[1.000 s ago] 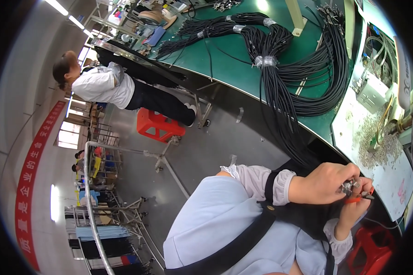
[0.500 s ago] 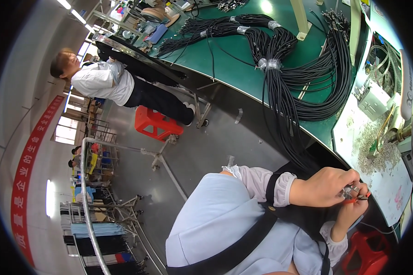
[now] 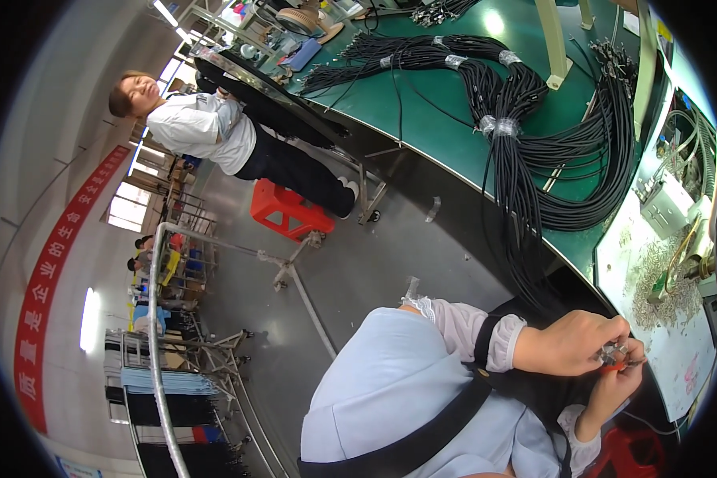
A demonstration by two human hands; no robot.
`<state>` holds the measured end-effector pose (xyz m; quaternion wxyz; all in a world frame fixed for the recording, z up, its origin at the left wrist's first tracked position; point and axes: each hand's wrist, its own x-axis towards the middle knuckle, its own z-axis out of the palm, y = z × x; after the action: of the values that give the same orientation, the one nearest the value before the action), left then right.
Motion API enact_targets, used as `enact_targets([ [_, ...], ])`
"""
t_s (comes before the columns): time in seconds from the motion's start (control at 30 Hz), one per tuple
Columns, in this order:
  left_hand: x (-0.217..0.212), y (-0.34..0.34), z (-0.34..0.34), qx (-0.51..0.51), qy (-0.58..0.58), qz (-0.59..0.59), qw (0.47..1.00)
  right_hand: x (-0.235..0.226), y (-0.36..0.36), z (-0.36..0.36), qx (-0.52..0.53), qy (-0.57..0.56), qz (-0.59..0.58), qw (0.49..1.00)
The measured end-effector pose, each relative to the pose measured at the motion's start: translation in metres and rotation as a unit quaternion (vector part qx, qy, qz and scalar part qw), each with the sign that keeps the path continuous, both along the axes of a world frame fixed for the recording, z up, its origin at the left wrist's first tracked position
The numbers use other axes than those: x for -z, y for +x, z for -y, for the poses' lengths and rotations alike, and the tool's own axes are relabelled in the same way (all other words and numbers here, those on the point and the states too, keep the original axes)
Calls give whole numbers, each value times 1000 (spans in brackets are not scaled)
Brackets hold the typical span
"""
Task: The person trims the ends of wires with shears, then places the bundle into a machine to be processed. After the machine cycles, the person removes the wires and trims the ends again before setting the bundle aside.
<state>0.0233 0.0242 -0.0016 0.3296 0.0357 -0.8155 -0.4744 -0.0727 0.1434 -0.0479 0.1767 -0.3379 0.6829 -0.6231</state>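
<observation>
My left hand [image 3: 570,344] comes in from the left, its fingers closed round a small shiny metal tool [image 3: 612,351] with orange-red parts, which looks like small pliers. Close below, my right hand [image 3: 612,390] points up with its fingertips pressed together against the same spot. What lies between the right fingers is hidden. Both hands meet in front of the white work board [image 3: 677,374]. Just above my left wrist, the loose ends of a thick bundle of black cables [image 3: 511,163] hang over the edge of the green table [image 3: 422,119].
Metal scraps [image 3: 661,291] lie scattered on the board beside a grey machine box [image 3: 668,209]. A red stool [image 3: 633,450] stands below my right hand. Across the floor are a person [image 3: 207,131] in a white top, another red stool [image 3: 283,211] and a metal rack frame [image 3: 158,334].
The whole view has shifted, so the table, cables and person sit further right in it. My hands stay together at the tool, whose orange parts show less. The person's head has turned.
</observation>
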Motion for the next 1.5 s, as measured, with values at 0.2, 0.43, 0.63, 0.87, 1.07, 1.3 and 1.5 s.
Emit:
enact_targets([
  [0.2,-4,2,0,-7,-8,42,999,-1,2,1,17,-19,21,999],
  [0.43,-4,-1,5,-37,12,31,999,-34,9,0,45,39,82,995],
  [0.63,5,0,10,-17,28,49,998,-34,10,13,5,-49,173,984],
  [0.87,15,-6,8,22,136,19,990,-38,2,8,5,-52,206,977],
  [1.07,8,-1,5,11,170,84,982,-35,4,6,-12,-89,309,947],
  [1.3,12,-12,15,9,-11,66,998,-27,1,8,84,-23,-168,982],
  [1.5,7,-9,6,-22,115,121,986,-25,1,6,88,-9,-248,965],
])
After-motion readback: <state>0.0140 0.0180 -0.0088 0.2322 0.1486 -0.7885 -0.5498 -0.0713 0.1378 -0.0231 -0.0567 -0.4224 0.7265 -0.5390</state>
